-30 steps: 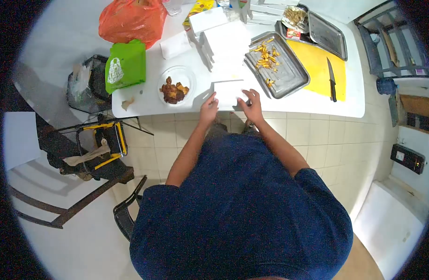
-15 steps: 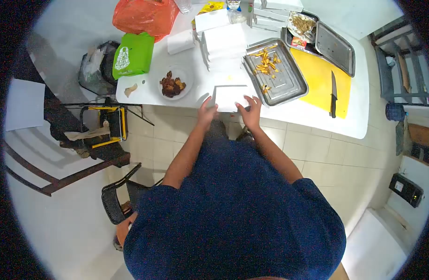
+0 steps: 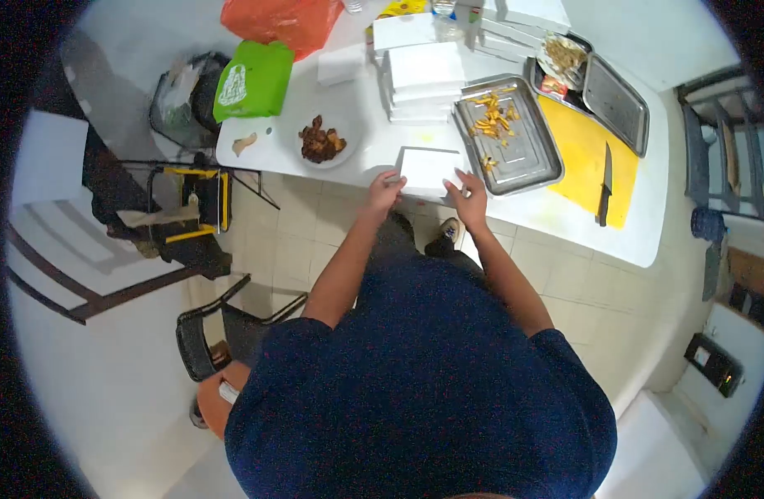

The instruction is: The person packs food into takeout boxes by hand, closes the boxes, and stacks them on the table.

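A small white cardboard box (image 3: 430, 170) lies at the near edge of the table, its top looking closed. My left hand (image 3: 385, 195) holds its near left corner, with thumb and fingers pressed against the side. My right hand (image 3: 468, 201) grips the right side, thumb at the front and fingers along the edge. Just right of the box stands a metal tray (image 3: 523, 170) with scattered fries (image 3: 493, 116). Left of my hands, a plate (image 3: 354, 150) bears pieces of dark browned meat (image 3: 320, 141).
Stacks of white boxes (image 3: 423, 66) stand behind. A knife (image 3: 606, 183) lies on a yellow cutting board (image 3: 556, 179). Farther back are a lidded tray with food (image 3: 562, 58), a green bag (image 3: 253, 79) and a red plastic bag (image 3: 290, 21). A chair (image 3: 201, 341) stands behind left.
The view has shifted, so the table appears farther right. My fingers have closed in on the sides of the box; the right-hand fingers were more spread before.
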`<action>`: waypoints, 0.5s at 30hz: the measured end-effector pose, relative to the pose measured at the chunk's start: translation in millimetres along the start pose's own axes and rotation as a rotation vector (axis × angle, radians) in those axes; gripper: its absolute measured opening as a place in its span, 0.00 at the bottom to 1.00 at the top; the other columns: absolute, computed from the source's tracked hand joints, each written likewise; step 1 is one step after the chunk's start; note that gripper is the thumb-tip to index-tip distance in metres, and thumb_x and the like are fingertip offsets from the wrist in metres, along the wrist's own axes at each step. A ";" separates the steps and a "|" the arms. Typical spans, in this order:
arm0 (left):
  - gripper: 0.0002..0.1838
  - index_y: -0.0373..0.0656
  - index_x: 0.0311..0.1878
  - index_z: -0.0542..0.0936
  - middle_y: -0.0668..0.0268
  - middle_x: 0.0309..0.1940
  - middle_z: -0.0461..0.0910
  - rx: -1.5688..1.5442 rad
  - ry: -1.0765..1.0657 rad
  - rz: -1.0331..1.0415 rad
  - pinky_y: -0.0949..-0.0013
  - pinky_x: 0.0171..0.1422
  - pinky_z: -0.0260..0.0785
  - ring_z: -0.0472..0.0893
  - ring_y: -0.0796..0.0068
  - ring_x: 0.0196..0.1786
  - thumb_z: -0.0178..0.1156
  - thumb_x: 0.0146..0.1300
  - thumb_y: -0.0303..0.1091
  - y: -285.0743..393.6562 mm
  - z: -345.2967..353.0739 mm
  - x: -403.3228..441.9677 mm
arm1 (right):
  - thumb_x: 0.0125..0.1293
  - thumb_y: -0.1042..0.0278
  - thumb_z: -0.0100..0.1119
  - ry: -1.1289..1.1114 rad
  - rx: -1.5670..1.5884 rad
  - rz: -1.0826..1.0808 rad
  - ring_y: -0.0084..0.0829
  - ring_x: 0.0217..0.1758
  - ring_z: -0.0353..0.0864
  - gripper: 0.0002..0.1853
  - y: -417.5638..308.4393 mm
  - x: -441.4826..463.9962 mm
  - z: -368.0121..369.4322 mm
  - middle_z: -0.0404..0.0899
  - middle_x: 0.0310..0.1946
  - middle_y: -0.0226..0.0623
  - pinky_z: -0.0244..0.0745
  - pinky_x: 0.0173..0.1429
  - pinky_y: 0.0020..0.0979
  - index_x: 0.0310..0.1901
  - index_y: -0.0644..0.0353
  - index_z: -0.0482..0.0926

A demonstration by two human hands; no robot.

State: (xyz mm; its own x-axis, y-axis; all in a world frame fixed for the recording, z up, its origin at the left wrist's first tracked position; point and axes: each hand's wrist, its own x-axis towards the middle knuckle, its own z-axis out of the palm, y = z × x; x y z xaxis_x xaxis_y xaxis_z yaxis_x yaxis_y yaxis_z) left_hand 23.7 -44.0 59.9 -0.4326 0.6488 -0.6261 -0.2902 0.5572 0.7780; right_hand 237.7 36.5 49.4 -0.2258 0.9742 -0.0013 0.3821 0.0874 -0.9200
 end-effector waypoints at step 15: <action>0.24 0.37 0.55 0.75 0.59 0.40 0.81 -0.179 0.079 0.025 0.69 0.38 0.74 0.79 0.72 0.35 0.70 0.57 0.36 -28.1 20.3 10.5 | 0.57 0.50 0.71 -0.215 -0.014 0.445 0.20 0.21 0.65 0.23 7.9 6.9 -9.9 0.71 0.17 0.28 0.61 0.25 0.27 0.21 0.62 0.76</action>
State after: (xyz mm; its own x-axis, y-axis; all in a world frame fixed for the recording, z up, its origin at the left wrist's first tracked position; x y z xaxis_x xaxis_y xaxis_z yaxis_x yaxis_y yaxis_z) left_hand 44.6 -42.3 30.4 -0.5057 0.6146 -0.6055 -0.4227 0.4353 0.7949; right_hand 248.1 46.0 45.9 -0.2169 0.8527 -0.4753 0.4949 -0.3237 -0.8064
